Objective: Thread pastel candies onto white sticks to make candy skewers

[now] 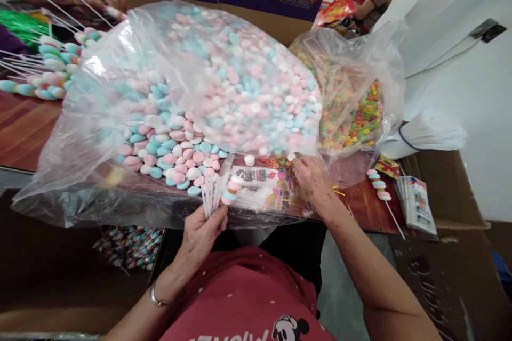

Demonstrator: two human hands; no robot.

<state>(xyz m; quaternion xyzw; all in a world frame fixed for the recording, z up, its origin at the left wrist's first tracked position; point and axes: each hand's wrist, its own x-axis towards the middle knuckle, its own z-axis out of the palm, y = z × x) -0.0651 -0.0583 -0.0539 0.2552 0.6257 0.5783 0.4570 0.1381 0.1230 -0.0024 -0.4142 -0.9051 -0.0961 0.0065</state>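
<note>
- Clear bag (160, 53), on the table: thin, likely slippery.
- Left hand (203, 230): your fingers close round white sticks (208, 194), likely light, stiff; hold them low.
- Candy skewer (232, 192), above your left thumb: probably soft; grip its stick.
- White candy (291, 157), at your right hand's (313, 178) fingertips: likely squashable; can't tell if pinched.

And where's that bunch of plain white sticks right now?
In the head view, just left of centre, the white sticks are held in the person's left hand, beside a short row of candies and near the candy pile.
</note>
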